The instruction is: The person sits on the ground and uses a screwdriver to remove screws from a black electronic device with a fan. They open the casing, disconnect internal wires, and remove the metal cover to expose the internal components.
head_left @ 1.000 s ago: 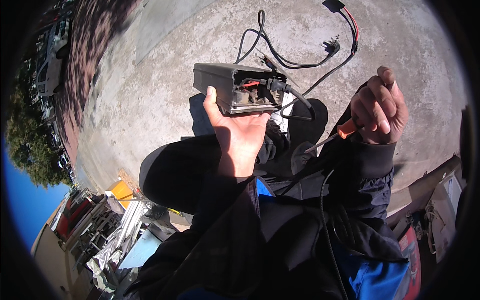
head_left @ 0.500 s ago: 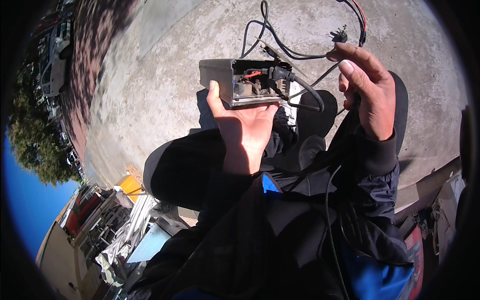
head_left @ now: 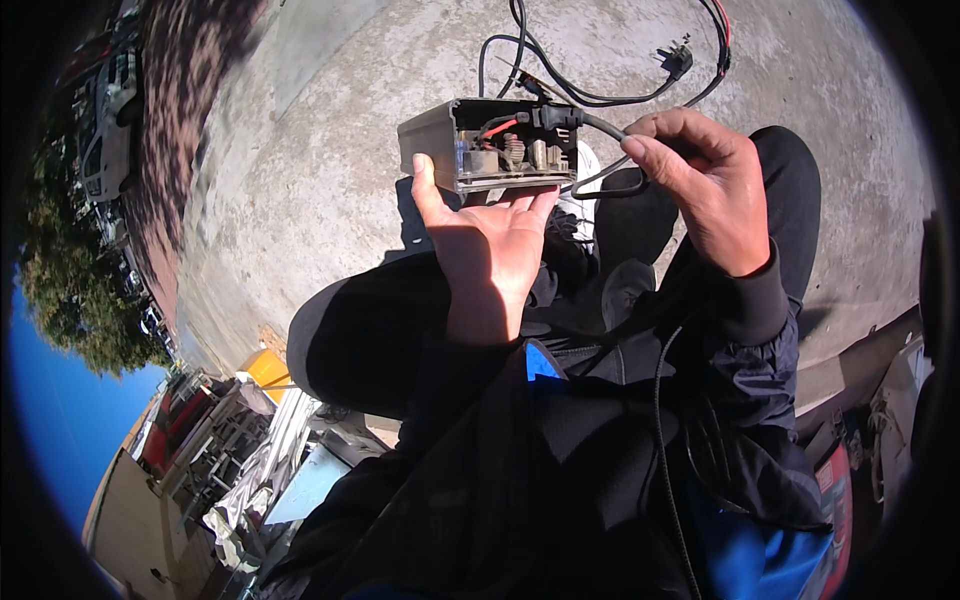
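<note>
My left hand (head_left: 488, 240) grips a black electronics case (head_left: 428, 145) from below, thumb on its near left side and fingers under it. The case's open end faces right and shows a circuit board with coils and other components (head_left: 513, 150), plus a red wire (head_left: 499, 129). A black power cable (head_left: 606, 128) comes out of that end through a thick sleeve (head_left: 560, 117). Close to the sleeve, my right hand (head_left: 706, 190) pinches the cable between thumb and fingers. Behind the case, a small dark part (head_left: 533, 87) is partly hidden.
On the concrete floor (head_left: 370, 70) beyond the case lie looped black cable (head_left: 530, 45), a mains plug (head_left: 679, 62) and red-and-black leads (head_left: 722, 50). My bent knees (head_left: 350, 335) flank the work. Scrap and a yellow object (head_left: 265, 370) are at lower left.
My right hand has come left and closed on the cable beside the case. The case has tilted, so more of its inside shows. The plug no longer lies next to my right fingertips.
</note>
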A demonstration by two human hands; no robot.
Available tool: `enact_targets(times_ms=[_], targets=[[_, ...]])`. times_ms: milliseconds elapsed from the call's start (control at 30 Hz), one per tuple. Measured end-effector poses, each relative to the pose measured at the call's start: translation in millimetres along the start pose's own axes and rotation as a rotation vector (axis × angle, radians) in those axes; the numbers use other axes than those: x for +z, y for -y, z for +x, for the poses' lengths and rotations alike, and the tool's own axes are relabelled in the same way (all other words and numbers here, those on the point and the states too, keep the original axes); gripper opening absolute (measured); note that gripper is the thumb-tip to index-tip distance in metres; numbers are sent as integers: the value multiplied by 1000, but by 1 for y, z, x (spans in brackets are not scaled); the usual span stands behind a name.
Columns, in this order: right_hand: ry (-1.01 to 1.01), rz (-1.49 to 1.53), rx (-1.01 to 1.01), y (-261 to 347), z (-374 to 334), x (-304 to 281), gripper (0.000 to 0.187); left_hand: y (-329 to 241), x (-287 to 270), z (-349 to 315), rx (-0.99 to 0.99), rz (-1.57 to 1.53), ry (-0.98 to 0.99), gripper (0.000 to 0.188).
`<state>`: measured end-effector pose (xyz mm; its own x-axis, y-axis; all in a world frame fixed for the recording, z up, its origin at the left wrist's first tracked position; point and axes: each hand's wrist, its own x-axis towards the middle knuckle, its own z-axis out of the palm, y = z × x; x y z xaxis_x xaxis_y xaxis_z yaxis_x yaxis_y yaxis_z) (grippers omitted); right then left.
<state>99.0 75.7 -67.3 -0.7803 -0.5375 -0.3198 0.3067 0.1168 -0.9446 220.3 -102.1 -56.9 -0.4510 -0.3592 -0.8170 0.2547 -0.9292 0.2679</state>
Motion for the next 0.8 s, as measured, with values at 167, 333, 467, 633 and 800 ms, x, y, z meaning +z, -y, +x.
enact_targets(times_ms=[167,333,467,633,800], targets=[[-5,42,-17,-1,0,2,19,-1,-5,1,18,102,103,98],[5,25,-26,-3,-1,1,20,1,-3,0,41,116,74,92],[-6,18,-69,-5,0,1,21,2,1,-2,39,95,31,85],[-28,-65,-48,-8,0,-1,21,1,1,0,0,3,-2,93],[-57,-74,-56,-11,2,-1,19,1,-1,2,33,86,121,104]])
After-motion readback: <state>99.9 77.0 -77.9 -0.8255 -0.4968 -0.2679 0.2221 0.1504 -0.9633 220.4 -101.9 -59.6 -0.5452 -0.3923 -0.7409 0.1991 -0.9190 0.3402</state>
